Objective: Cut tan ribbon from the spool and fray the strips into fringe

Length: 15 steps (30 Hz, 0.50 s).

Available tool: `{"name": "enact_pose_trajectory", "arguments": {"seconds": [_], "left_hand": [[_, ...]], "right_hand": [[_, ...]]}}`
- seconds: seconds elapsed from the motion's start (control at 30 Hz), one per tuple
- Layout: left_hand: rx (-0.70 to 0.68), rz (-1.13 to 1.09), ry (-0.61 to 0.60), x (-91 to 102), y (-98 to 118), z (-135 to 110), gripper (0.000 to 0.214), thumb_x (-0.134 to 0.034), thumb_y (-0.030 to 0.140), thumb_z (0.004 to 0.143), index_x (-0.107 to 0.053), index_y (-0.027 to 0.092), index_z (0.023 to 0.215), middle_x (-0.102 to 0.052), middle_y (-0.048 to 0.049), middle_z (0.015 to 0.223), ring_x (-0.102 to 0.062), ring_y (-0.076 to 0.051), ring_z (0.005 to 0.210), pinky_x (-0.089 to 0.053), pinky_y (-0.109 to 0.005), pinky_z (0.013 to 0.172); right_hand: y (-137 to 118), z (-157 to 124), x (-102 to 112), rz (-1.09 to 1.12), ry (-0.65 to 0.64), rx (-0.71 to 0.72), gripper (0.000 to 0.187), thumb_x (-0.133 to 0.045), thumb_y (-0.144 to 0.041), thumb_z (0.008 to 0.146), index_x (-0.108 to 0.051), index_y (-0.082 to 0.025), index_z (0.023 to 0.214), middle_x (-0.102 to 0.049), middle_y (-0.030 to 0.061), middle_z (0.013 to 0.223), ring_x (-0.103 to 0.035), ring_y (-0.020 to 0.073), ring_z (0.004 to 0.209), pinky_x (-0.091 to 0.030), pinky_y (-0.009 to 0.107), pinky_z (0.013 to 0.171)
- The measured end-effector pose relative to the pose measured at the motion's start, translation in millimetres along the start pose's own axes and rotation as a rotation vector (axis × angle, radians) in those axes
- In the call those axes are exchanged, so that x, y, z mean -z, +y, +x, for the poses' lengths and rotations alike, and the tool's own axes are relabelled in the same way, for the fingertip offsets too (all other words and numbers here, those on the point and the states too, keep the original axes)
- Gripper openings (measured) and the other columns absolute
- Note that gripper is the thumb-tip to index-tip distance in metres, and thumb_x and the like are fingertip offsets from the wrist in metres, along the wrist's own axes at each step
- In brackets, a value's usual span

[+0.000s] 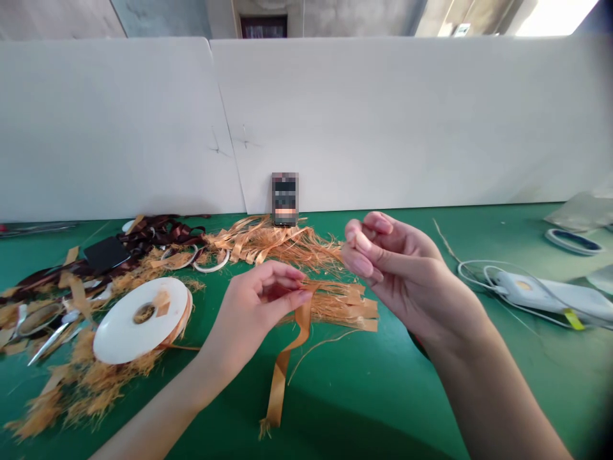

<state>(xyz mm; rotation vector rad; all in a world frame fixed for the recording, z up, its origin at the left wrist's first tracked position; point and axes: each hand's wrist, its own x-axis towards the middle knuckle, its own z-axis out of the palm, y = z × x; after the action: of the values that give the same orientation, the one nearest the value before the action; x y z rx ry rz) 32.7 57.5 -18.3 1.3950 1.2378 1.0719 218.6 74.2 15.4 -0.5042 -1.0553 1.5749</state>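
Mid-scene above the counter (364, 402), the left hand (251, 303) pinches an orange ribbon (278, 390), probably light, soft and slippery, best gripped away from its frayed near end, while the right hand (412, 275) bunches its fingertips, whether around anything I cannot tell.

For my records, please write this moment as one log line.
left hand: holds orange ribbon | right hand: raised, grasp unclear | white spool: left of ribbon

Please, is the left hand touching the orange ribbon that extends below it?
Touching: the head view shows the left hand holding the orange ribbon between thumb and fingertip.
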Motion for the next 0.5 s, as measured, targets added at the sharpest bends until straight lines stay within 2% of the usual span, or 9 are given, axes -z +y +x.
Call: {"name": "enact_pose_trajectory", "arguments": {"seconds": [0.2, 0.37, 0.43, 0.5], "left_hand": [[-0.086, 0.110, -0.068, 10.5, -11.9, 1.4, 0.010, -0.073, 0.023, 0.073, -0.068, 0.021, 0.082, -0.074, -0.0008, 0.078, -0.069, -0.015, 0.075, -0.056, -0.025, 0.070], [-0.193, 0.249, -0.113, 18.0, -16.8, -4.1, 0.006, -0.069, 0.020, 0.074, -0.070, 0.021, 0.080, -0.072, -0.0017, 0.071, -0.067, -0.016, 0.068, -0.052, -0.028, 0.065], [-0.214, 0.249, -0.111, 19.7, -16.5, -7.5, 0.006, -0.069, 0.021, 0.074, -0.071, 0.022, 0.080, -0.072, -0.0025, 0.069, -0.066, -0.017, 0.066, -0.051, -0.028, 0.063], [-0.219, 0.252, -0.117, 20.9, -15.0, -11.0, 0.004, -0.070, 0.020, 0.074, -0.071, 0.022, 0.077, -0.072, -0.0026, 0.068, -0.066, -0.017, 0.065, -0.051, -0.027, 0.063]], "right_hand": [[11.7, -4.6, 11.2, -0.366, 0.039, 0.116, 0.033, -0.060, -0.002, 0.080, -0.035, -0.021, 0.068, -0.055, -0.0044, 0.072, -0.045, 0.0032, 0.051, -0.034, 0.021, 0.047], [8.9, -13.5, 20.1, -0.757, 0.019, 0.075, 0.032, -0.050, -0.003, 0.077, -0.028, -0.023, 0.066, -0.051, -0.0041, 0.069, -0.037, 0.0052, 0.051, -0.031, 0.024, 0.048], [4.4, -21.3, 18.8, -0.930, 0.002, 0.057, 0.026, -0.046, -0.002, 0.076, -0.033, -0.023, 0.070, -0.057, -0.0019, 0.074, -0.040, 0.0070, 0.055, -0.034, 0.025, 0.051], [1.4, -31.2, 13.0, -1.162, -0.081, 0.014, 0.023, -0.042, 0.000, 0.077, -0.044, -0.022, 0.085, -0.063, 0.0026, 0.086, -0.050, 0.0103, 0.065, -0.040, 0.026, 0.059]]}}
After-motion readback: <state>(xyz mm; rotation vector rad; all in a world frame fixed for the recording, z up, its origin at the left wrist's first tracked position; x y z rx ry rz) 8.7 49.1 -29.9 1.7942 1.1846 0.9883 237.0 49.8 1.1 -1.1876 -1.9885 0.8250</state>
